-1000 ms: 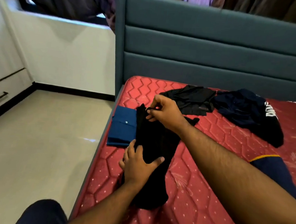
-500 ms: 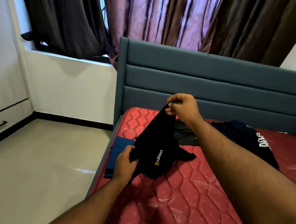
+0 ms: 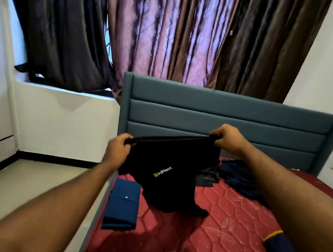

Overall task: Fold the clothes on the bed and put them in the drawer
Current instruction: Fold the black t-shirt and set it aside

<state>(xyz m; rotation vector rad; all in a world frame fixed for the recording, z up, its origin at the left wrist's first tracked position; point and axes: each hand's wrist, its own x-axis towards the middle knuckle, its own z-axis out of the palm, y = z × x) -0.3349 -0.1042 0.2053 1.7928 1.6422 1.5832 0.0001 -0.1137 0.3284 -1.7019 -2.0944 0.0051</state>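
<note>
black shirt (image 3: 168, 175) hangs in the middle of the frame over the bed (image 3: 223, 224), its top edge pinched by left hand (image 3: 118, 149) and right hand (image 3: 229, 139).

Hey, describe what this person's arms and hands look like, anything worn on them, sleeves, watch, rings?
Both forearms are bare right up to the frame edge, with no sleeve showing. The left hand and right hand wear no gloves, and no watch or band shows at either wrist. No rings are visible, though the fingers are slightly blurred.
</note>
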